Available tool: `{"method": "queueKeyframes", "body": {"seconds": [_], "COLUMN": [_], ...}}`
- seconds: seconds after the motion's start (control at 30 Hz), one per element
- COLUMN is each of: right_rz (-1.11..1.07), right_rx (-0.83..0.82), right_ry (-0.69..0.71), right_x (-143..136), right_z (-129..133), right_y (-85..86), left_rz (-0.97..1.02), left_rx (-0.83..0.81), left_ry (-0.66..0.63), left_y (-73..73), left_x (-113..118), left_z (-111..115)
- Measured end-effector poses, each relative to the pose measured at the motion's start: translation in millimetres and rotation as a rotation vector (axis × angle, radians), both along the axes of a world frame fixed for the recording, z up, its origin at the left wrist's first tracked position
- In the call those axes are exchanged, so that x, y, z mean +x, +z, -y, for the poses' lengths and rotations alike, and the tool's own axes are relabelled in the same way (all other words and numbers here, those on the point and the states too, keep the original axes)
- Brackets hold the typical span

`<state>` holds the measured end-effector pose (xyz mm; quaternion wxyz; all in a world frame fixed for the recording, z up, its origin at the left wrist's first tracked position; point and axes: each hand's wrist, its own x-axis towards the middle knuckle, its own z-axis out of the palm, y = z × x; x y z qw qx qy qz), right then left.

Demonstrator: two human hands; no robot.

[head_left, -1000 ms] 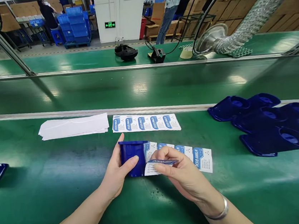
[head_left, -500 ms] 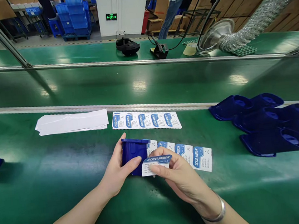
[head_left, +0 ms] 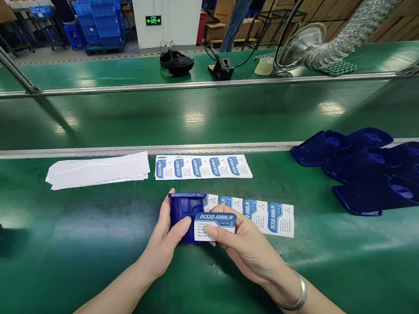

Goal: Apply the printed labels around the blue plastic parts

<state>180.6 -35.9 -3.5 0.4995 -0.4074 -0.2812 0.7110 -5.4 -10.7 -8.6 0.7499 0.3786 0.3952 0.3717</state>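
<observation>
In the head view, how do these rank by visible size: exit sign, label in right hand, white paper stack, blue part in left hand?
1. White paper stack
2. Blue part in the left hand
3. Label in the right hand
4. Exit sign

The left hand (head_left: 167,237) is raised in front of the body, its thumb stretched toward the right and its fingers pointing upward behind it. The right hand (head_left: 237,239) comes in from the lower right, thumb pressed toward curled fingers in a pinching grip. Both bare forearms slant inward from the lower corners, and the hands are near each other.
</observation>
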Motion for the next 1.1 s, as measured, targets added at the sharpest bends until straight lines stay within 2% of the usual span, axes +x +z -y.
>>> {"method": "queueKeyframes", "body": {"seconds": [0.23, 1.1], "right_rz": [-0.022, -0.037], "right_rx": [-0.004, 0.000], "right_ry": [-0.016, -0.024], "right_x": [-2.6, -2.9], "right_z": [1.1, -0.2], "right_y": [-1.7, -1.9], "left_rz": [-0.002, 0.033], "left_rx": [0.007, 0.000], "left_ry": [-0.013, -0.023], "left_y": [-3.4, -1.2], "left_x": [-0.6, -0.7], "left_z": [0.5, 0.9]}}
